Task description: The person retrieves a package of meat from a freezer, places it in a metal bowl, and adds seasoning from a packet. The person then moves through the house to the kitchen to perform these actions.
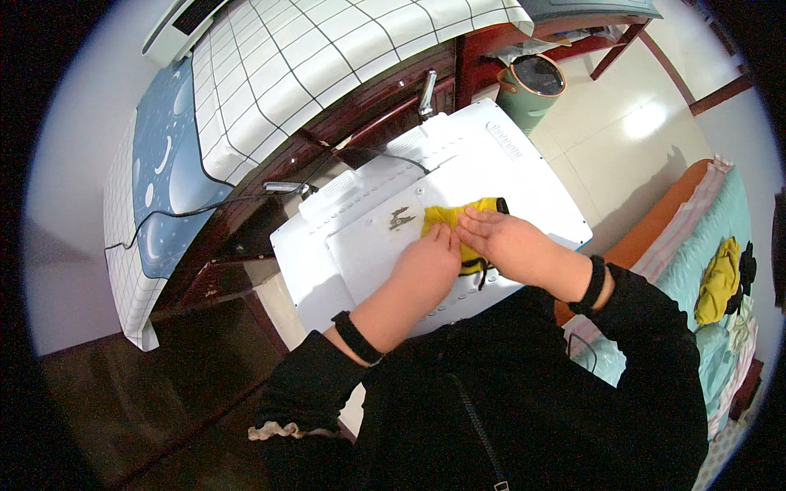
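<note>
A small yellow cloth piece with black trim (473,261) lies on the white casing of a flat electronic device (509,184). My left hand (431,261) has its bunched fingertips on the cloth's near left part. From the right, my right hand (506,242) holds the cloth's middle, thumb and fingers close together. The fingertips of both hands nearly meet, and they hide part of the cloth. A dark strap or cord hangs from its lower edge. Left of the cloth, the casing bears a grey-brown worn patch (402,218).
A black cable (202,210) runs from the casing across the dark wooden desk (344,132) with its checked cover (288,67). Two metal legs (428,92) project from the casing's far edge. A green bin (522,104) stands beyond. More yellow clothing (718,282) lies on the bedding (694,239) at right.
</note>
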Demonstrator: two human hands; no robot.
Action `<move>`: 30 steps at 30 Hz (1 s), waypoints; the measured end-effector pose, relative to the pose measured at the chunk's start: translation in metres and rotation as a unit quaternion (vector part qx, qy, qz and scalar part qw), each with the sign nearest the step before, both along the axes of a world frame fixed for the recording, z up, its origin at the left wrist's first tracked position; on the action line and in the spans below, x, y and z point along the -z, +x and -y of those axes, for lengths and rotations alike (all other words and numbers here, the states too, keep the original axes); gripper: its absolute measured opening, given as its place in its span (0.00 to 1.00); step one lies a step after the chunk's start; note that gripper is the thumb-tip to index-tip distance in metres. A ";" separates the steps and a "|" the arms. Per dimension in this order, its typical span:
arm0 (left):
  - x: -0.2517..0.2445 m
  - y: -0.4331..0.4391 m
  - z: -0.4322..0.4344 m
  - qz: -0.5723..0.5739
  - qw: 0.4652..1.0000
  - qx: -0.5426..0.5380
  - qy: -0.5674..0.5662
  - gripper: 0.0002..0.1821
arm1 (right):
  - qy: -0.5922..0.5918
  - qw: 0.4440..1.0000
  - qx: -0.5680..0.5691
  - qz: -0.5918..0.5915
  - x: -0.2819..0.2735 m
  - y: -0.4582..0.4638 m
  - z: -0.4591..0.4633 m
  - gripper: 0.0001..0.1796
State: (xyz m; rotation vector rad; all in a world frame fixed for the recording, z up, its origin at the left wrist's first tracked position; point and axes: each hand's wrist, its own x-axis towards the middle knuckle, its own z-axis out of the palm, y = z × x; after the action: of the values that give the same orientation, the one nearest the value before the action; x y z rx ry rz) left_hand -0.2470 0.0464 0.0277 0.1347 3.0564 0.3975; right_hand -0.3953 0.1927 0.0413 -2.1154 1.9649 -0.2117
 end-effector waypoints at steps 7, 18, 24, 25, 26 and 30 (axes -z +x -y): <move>-0.011 0.019 -0.017 0.060 0.998 -0.011 0.030 0.21 | 0.027 0.997 -0.056 0.044 -0.015 -0.001 -0.006 0.24; 0.028 -0.044 0.028 0.071 0.991 -0.106 -0.025 0.24 | 0.036 0.997 -0.027 -0.061 0.037 -0.045 0.057 0.27; 0.042 -0.086 0.052 0.066 0.992 -0.102 0.013 0.24 | 0.045 0.992 0.105 -0.044 0.041 -0.063 0.065 0.31; 0.041 -0.089 0.053 0.054 0.993 -0.101 0.023 0.25 | 0.071 0.986 0.147 -0.022 0.040 -0.063 0.064 0.31; 0.040 -0.092 0.054 0.053 0.993 -0.097 0.032 0.25 | 0.084 0.984 0.158 0.011 0.037 -0.064 0.061 0.30; 0.034 -0.090 0.051 0.068 0.995 -0.062 0.046 0.27 | 0.041 0.982 0.183 0.001 0.029 -0.052 0.045 0.31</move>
State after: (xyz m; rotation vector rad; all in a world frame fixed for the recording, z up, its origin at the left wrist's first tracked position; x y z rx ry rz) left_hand -0.3366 -0.0051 -0.0063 -0.0755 2.9215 0.5308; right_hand -0.4471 0.1482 0.0124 -1.6902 2.3054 -0.1938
